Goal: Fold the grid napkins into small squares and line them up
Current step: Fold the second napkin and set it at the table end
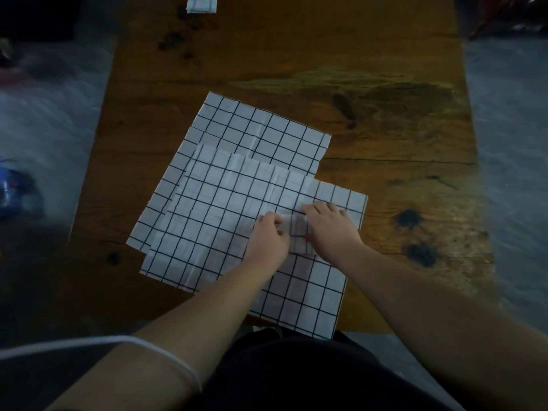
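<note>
Both hands meet over a half-folded napkin [298,232], a small wad of grid cloth lying on top of the pile. The left hand [271,235] pinches its left edge with curled fingers. The right hand [329,229] holds the right edge, fingers bent down over the cloth and knuckles up. The wad sits right of centre on the spread napkins [213,209], white with thin dark lines. They lie flat and overlapping, each askew to the next, and there look to be three sheets, though the soft picture makes the count unsure. The nearest sheet hangs slightly over the near edge of the table, above the person's dark clothing [296,375].

One finished square [201,4] lies well apart at the far end, cut off by the top of the frame.

The wooden table [385,129] is long and narrow, running away from the person. Its brown boards are worn, with a pale greenish patch beyond the pile and dark knots and stains to the right of the hands and near the far end. A crack runs across the boards on the right. A grey floor [510,143] shows, blurred, on both sides.

A blue object [12,191] sits on the floor to the left, too blurred to name. A thin white cord [166,351] crosses the left forearm near the bottom of the view. Both forearms cover part of the nearest sheet.
</note>
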Motion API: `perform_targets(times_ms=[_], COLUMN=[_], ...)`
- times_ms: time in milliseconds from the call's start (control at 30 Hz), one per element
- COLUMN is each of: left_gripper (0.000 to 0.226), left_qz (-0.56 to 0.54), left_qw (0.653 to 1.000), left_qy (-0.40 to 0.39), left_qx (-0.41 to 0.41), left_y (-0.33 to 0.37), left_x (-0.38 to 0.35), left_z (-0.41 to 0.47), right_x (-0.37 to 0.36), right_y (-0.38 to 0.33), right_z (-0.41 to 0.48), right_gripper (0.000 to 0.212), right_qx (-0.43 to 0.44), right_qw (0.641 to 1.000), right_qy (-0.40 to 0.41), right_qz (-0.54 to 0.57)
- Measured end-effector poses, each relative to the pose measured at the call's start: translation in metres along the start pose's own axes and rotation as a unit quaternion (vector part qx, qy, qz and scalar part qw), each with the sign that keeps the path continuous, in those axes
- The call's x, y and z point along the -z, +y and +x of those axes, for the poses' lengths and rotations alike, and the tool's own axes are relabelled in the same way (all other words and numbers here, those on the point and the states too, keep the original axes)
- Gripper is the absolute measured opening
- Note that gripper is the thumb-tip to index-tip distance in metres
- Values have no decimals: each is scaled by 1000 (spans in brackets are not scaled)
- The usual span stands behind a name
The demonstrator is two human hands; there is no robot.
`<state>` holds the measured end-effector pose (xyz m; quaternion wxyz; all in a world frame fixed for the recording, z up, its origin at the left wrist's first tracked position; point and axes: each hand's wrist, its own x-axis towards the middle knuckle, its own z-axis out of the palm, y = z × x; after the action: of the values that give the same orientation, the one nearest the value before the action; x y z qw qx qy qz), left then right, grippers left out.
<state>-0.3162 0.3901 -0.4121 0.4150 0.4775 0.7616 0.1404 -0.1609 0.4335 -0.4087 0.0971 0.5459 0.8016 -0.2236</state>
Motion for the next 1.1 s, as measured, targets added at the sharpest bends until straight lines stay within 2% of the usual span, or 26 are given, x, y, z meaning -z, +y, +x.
perform_targets(times_ms=[167,300,433,500,567,667,767,900,967,1033,1100], left_gripper=[23,29,34,34,37,42,47,33,28,21,15], left_qz=[-23,-23,-49,-54,-61,-108,-191,-369,-438,-468,-464], left_qw=[1000,999,998,997,996,991,976,919,891,878,883], left_qy=[-16,-23,-14,-15,-20,-34,-55,-107,-84,-42,-4], left_qx=[9,14,44,47,55,71,88,85,89,84,74], left_y=[-10,-17,-13,-10,-7,0,7,8,2,-12,-36], left_x=[1,2,6,8,8,12,21,40,56,75,99], left_z=[-1,-2,-6,-8,-9,-10,-16,-37,-56,-78,-101], right_x=[-4,-2,4,8,13,29,45,53,52,49,40], right_y=[0,3,11,14,17,14,3,-31,-57,-87,-122], right_z=[6,10,10,9,6,-2,-13,-36,-48,-60,-71], right_gripper=[52,50,44,32,18,7,10,11,11,15,19], right_qx=[-24,-4,6,-7,-40,-93,-114,-137,-132,-122,-100], right_qw=[999,999,1000,999,989,961,936,863,815,781,778], right_qy=[-18,-27,-9,-1,2,14,17,-1,-9,-22,-33], right_qz=[-29,-31,12,52,140,260,331,487,564,613,619])
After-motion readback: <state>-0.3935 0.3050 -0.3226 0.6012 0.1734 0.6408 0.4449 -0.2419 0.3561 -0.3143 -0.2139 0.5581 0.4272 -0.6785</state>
